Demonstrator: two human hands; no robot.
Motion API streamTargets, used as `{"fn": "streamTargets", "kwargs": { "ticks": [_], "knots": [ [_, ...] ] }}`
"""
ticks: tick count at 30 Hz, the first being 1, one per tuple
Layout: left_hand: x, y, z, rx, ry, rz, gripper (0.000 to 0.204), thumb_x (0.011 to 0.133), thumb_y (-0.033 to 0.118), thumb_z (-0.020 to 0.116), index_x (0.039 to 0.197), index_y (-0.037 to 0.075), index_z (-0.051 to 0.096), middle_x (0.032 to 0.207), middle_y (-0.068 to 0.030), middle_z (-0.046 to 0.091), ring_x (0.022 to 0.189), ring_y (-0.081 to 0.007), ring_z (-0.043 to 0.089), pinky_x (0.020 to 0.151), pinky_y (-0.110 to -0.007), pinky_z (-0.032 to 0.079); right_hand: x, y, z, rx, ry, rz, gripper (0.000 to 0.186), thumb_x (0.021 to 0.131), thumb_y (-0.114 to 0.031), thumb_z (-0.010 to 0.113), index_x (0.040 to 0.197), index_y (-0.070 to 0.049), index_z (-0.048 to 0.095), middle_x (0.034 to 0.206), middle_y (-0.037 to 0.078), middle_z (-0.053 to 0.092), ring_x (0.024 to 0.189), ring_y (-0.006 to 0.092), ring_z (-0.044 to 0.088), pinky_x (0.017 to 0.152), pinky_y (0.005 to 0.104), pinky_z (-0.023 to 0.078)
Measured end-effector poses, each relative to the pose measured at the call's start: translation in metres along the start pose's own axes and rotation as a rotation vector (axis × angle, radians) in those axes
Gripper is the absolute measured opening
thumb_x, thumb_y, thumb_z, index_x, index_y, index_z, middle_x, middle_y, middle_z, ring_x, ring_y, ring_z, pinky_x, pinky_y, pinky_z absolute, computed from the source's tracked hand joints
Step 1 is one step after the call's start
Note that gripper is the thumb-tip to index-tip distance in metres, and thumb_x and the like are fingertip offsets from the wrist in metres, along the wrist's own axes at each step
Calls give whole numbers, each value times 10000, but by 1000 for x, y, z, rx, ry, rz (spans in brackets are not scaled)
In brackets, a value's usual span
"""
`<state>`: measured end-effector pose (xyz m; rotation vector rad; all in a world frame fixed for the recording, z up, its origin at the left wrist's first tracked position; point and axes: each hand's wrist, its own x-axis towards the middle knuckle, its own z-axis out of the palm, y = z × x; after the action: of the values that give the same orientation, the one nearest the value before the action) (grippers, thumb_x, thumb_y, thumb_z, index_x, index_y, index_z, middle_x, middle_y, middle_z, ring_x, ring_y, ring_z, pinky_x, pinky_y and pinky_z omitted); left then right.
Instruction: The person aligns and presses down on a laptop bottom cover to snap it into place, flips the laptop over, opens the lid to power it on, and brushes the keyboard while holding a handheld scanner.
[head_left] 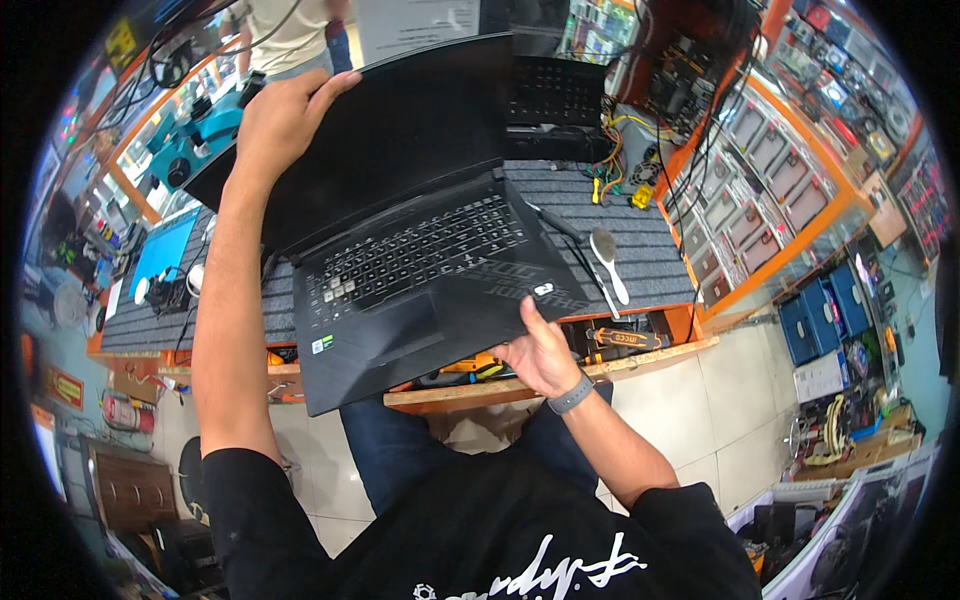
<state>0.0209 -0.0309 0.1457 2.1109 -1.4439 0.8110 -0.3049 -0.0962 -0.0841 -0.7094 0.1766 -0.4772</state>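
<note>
A black laptop (pixel 420 270) lies open and tilted over the front edge of a workbench covered by a grey ribbed mat (pixel 650 245). My left hand (pixel 285 115) grips the top left corner of its dark screen lid. My right hand (pixel 540 355), with a grey band on the wrist, holds the laptop's base at the front right corner from below. The keyboard and touchpad face up toward me.
A white brush (pixel 608 262) and a black tool lie on the mat right of the laptop. Another keyboard (pixel 555 92) and coloured wires (pixel 615 165) sit behind. Orange glass display cases (pixel 770 190) stand right. A blue mat (pixel 165 245) lies left. A person stands at the far side.
</note>
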Motion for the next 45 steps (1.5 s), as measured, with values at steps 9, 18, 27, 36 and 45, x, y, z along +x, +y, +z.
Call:
{"fn": "streamTargets", "kwargs": {
  "ticks": [9,18,27,36,45],
  "knots": [
    [-1,1,18,1,-60,-20,477,952,519,551,896,60,669,723,-208,616,715,-413,597,627,-450,443,17,-4,-13,-41,71,365,654,959,-540,538,1332,-7,476,1269,183,567,1128,298,603,1006,400,521],
    [2,4,35,-7,-37,30,506,952,540,533,875,59,668,706,-183,624,711,-395,609,622,-448,448,11,-12,-12,-5,94,434,633,977,-454,571,1341,45,433,1319,263,522,1220,350,568,1002,411,520],
    [9,7,48,26,-75,46,546,934,597,515,902,91,718,726,-172,671,753,-387,663,674,-478,502,0,-19,-31,-166,170,531,445,1038,-312,492,1190,107,499,1254,289,587,1155,356,624,926,389,565],
    [62,-35,81,-37,-292,-22,541,945,548,557,1006,34,716,867,-151,695,830,-283,679,776,-387,511,2,-43,-20,-728,118,670,422,1006,-386,549,1022,27,637,986,179,694,755,227,705,615,298,559],
    [5,-7,42,-151,209,138,394,933,408,640,1026,31,708,965,-181,688,915,-304,668,821,-396,504,145,-54,-49,-2136,178,-601,379,917,-378,614,1203,-132,652,1227,172,557,1144,361,541,907,498,456]
  ]
}}
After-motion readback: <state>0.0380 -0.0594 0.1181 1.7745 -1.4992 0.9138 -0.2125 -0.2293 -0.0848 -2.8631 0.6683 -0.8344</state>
